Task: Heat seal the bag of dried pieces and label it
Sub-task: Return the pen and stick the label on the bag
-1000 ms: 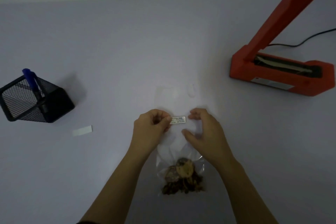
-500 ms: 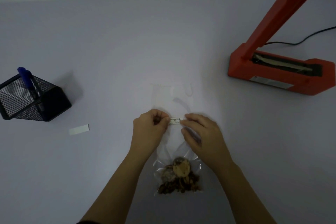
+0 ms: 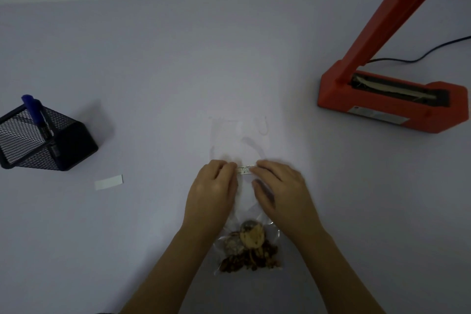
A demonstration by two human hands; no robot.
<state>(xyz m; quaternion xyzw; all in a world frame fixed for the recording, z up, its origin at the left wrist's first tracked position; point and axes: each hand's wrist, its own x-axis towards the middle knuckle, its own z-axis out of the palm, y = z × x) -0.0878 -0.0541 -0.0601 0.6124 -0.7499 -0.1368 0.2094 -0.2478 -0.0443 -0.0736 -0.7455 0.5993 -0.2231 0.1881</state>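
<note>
Left hand (image 3: 212,190) and right hand (image 3: 283,186) pinch the label's (image 3: 244,169) ends over the bag (image 3: 240,145).

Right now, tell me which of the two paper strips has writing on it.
The label pinched between the left hand and right hand over the bag. The strip near the mesh holder looks blank.

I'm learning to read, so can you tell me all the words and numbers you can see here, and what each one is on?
Nothing here can be read for sure.
Label pinched between the left hand and right hand, over the clear bag: dark handwriting, too small and blurred.
Sticker on the heat sealer: print too blurred.
Blue pen in the mesh pen holder: markings too small.
White paper strip: appears blank.
</note>
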